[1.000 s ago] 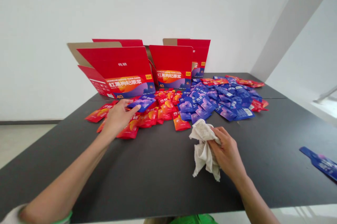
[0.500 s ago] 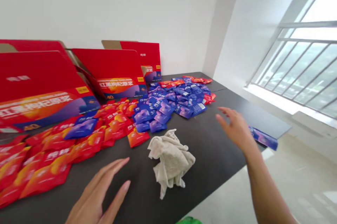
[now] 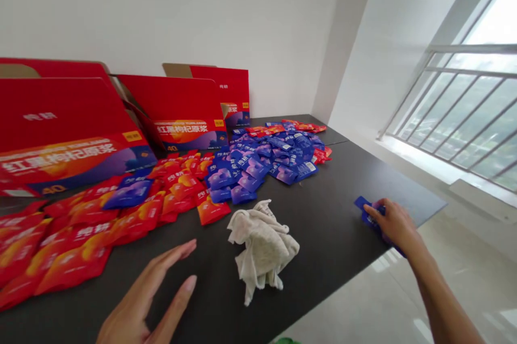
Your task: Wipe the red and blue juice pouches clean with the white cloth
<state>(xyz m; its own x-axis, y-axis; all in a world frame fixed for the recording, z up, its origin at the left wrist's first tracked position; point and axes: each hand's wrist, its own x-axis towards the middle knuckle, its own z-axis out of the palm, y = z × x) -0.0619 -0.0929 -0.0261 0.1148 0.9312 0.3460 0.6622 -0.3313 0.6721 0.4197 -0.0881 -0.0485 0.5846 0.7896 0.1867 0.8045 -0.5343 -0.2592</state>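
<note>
A white wall (image 3: 202, 21) meets a metal railing (image 3: 472, 72) by the window at the right, with a black desk (image 3: 323, 241) below carrying open red cartons (image 3: 60, 112) at its far left. In front of these spread red pouches (image 3: 81, 247), beside a heap of blue pouches (image 3: 258, 158), and nearer lies a crumpled pale cloth (image 3: 264, 247). Of the hands, the left hand (image 3: 139, 301) is empty, thumb and fingers well parted, left of the cloth, while the right hand (image 3: 398, 223) has thumb and fingers on a lone blue pouch (image 3: 365, 218) at the desk's right near edge, though whether it grips cannot be told.
</note>
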